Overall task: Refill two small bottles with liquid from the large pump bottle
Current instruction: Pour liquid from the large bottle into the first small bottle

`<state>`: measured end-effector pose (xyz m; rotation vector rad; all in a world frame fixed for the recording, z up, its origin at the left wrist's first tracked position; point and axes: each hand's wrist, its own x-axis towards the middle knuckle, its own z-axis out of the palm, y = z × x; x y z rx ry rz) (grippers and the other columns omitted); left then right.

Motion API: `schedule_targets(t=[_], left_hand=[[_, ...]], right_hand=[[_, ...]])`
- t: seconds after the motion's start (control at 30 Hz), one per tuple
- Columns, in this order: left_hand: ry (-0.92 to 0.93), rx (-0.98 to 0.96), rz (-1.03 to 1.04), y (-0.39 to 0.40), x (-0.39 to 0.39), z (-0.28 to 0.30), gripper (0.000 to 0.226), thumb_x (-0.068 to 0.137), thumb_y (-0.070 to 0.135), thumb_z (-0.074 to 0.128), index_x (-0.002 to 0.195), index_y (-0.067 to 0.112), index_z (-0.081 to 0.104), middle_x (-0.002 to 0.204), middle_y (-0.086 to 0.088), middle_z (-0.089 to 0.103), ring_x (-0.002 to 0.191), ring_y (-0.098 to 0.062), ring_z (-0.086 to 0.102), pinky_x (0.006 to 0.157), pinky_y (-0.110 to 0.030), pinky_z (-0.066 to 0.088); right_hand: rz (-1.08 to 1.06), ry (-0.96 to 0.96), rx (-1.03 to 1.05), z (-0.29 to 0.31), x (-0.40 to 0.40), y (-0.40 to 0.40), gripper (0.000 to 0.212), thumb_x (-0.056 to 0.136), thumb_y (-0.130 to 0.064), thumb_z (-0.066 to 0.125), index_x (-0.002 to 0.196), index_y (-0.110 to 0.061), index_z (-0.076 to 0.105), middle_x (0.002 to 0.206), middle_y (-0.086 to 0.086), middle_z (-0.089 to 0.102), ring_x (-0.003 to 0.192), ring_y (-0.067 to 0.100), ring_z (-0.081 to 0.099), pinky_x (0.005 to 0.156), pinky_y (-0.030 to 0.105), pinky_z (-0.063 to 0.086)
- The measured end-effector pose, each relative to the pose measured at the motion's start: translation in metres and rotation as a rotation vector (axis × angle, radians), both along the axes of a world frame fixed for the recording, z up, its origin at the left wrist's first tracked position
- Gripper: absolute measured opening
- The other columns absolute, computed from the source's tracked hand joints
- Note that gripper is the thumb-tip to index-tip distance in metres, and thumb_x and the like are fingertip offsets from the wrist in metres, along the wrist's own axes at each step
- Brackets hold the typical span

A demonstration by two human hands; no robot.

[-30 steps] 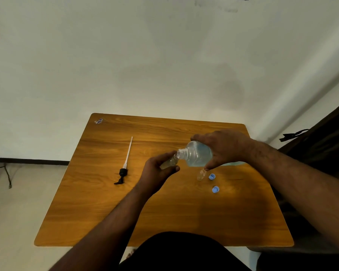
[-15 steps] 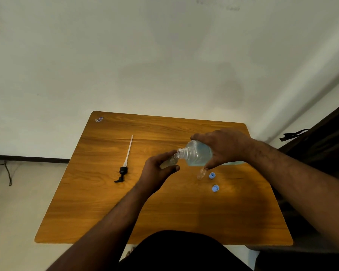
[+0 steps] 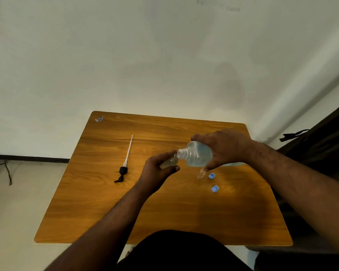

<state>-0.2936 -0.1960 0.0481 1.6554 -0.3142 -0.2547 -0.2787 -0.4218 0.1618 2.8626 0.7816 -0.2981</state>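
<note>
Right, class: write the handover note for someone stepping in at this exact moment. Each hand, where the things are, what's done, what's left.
Left hand: grips a small bottle, tilted, mouth up against the big bottle's neck.
Right hand: grips the big bottle, tipped on its side to pour; blue liquid inside.
On the table: the pump lies to the left; second small bottle sits uncapped below the right hand; two blue caps beside it.
Done: pump off, both small bottles uncapped, first pour set up.
Left: finish this fill (its level is unclear), fill the second bottle, presumably cap both and refit the pump.
</note>
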Motion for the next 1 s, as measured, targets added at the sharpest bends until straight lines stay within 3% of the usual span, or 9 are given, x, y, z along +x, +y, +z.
schedule_targets(t=[0.23, 0.4, 0.57, 0.7, 0.8, 0.93, 1.0], left_hand=[[-0.006, 0.001, 0.0, -0.001, 0.001, 0.0, 0.049, 0.079, 0.004, 0.075, 0.126, 0.01, 0.062, 0.118, -0.003, 0.067, 0.107, -0.01, 0.062, 0.09, -0.021, 0.052], [-0.004, -0.02, -0.004, -0.002, 0.0, 0.001, 0.049, 0.078, 0.003, 0.075, 0.125, 0.01, 0.062, 0.117, -0.002, 0.067, 0.105, -0.005, 0.061, 0.087, -0.018, 0.052], [-0.001, -0.072, -0.008, -0.003, -0.001, 0.005, 0.047, 0.078, 0.003, 0.075, 0.123, 0.015, 0.063, 0.117, 0.002, 0.069, 0.107, -0.008, 0.063, 0.088, -0.026, 0.054], [0.048, -0.158, 0.013, -0.003, 0.0, 0.01, 0.046, 0.079, 0.004, 0.074, 0.123, 0.011, 0.064, 0.119, -0.001, 0.069, 0.113, -0.013, 0.063, 0.094, -0.038, 0.054], [0.072, -0.186, 0.037, -0.001, 0.001, 0.012, 0.042, 0.081, 0.009, 0.074, 0.121, 0.013, 0.065, 0.12, 0.004, 0.069, 0.118, -0.011, 0.058, 0.1, -0.048, 0.047], [0.089, -0.211, 0.07, 0.001, 0.002, 0.013, 0.038, 0.083, 0.005, 0.07, 0.12, 0.012, 0.065, 0.116, 0.01, 0.069, 0.111, -0.002, 0.06, 0.087, -0.025, 0.053], [0.109, -0.229, 0.072, 0.002, 0.002, 0.011, 0.039, 0.083, 0.001, 0.069, 0.12, 0.011, 0.064, 0.113, 0.009, 0.07, 0.109, -0.004, 0.062, 0.082, -0.021, 0.053]], right_hand=[[-0.021, 0.001, -0.003, 0.0, -0.002, -0.001, 0.095, 0.065, -0.066, 0.07, 0.141, -0.031, 0.025, 0.117, -0.003, 0.062, 0.091, 0.012, 0.059, 0.071, 0.025, 0.051], [-0.035, -0.006, 0.055, -0.003, -0.007, -0.004, 0.093, 0.065, -0.067, 0.069, 0.139, -0.031, 0.027, 0.116, -0.004, 0.062, 0.089, 0.011, 0.059, 0.069, 0.025, 0.051], [-0.096, -0.01, 0.161, -0.008, -0.017, -0.006, 0.093, 0.065, -0.067, 0.069, 0.14, -0.03, 0.029, 0.119, -0.004, 0.061, 0.092, 0.011, 0.06, 0.072, 0.024, 0.052], [-0.249, 0.023, 0.403, -0.023, -0.029, -0.001, 0.095, 0.059, -0.065, 0.075, 0.137, -0.032, 0.032, 0.12, -0.005, 0.06, 0.091, 0.007, 0.056, 0.071, 0.023, 0.049], [-0.374, 0.067, 0.658, -0.038, -0.034, 0.002, 0.091, 0.055, -0.059, 0.081, 0.13, -0.038, 0.035, 0.122, -0.009, 0.057, 0.099, 0.008, 0.056, 0.077, 0.029, 0.054], [-0.52, 0.098, 0.953, -0.06, -0.037, 0.012, 0.085, 0.052, -0.046, 0.088, 0.121, -0.047, 0.037, 0.119, -0.018, 0.052, 0.106, 0.006, 0.053, 0.083, 0.026, 0.053], [-0.566, 0.104, 1.047, -0.07, -0.036, 0.016, 0.084, 0.051, -0.039, 0.09, 0.117, -0.05, 0.037, 0.115, -0.025, 0.051, 0.106, 0.003, 0.053, 0.082, 0.022, 0.052]])
